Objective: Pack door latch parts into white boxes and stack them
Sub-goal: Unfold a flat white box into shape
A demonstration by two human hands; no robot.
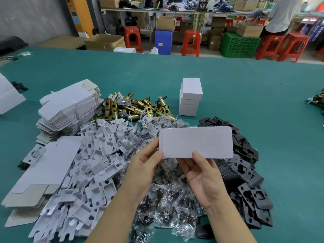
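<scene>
I hold a closed white box (196, 142) lengthwise above the piles. My left hand (145, 163) grips its left end, with the thumb on the near face. My right hand (201, 171) holds its lower edge from beneath, thumb pressed on the front. A stack of closed white boxes (190, 97) stands behind on the green table (263, 102). Brass door latches (133, 107) lie heaped in the middle. Black plates (245, 165) are piled at the right, clear screw bags (166, 195) under my hands, and white card inserts (98, 163) to the left.
Flat unfolded white boxes (70, 109) are stacked at the left, with more flat ones (43, 172) nearer. Another latch heap (317, 100) sits at the right edge. Beyond the table are red stools (191, 42), a green crate (239, 44), cartons and a standing person (284, 14).
</scene>
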